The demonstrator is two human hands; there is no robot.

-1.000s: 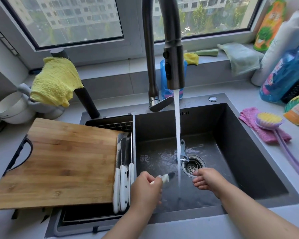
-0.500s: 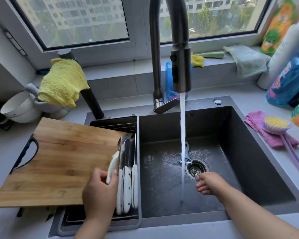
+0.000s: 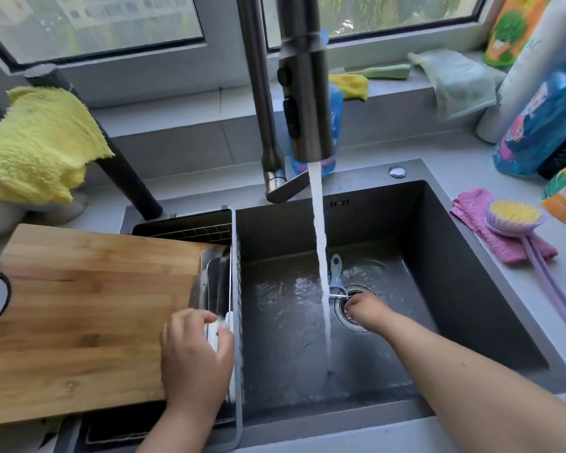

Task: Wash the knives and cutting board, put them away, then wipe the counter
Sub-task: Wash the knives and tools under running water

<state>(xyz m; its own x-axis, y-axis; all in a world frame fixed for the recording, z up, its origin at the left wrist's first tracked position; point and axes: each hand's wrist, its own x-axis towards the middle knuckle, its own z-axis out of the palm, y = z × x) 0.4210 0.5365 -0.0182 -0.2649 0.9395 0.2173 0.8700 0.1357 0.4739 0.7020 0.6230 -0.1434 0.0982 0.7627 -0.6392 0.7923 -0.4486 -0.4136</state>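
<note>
The wooden cutting board (image 3: 89,315) lies across the counter and the left part of the sink. Several white-handled knives (image 3: 214,279) lie side by side in the drain rack (image 3: 190,228) beside the board's right edge. My left hand (image 3: 193,361) is over their handles, with fingers and thumb curled round one white handle (image 3: 213,335). My right hand (image 3: 368,310) is low in the sink (image 3: 455,273) at the drain. Its bent fingertips touch the metal end of a grey-blue peeler (image 3: 335,273). No grip on it shows.
Water runs from the faucet (image 3: 304,93) into the basin between my hands. A pink cloth (image 3: 490,230) and a purple brush (image 3: 513,217) lie on the right counter, with bottles (image 3: 543,125) behind them. A yellow cloth (image 3: 36,142) hangs at the left, and more cloths lie on the sill.
My left hand carried a knife from the water stream over to the rack and lowered it among the others. My right hand moved forward to the drain. The view came closer.
</note>
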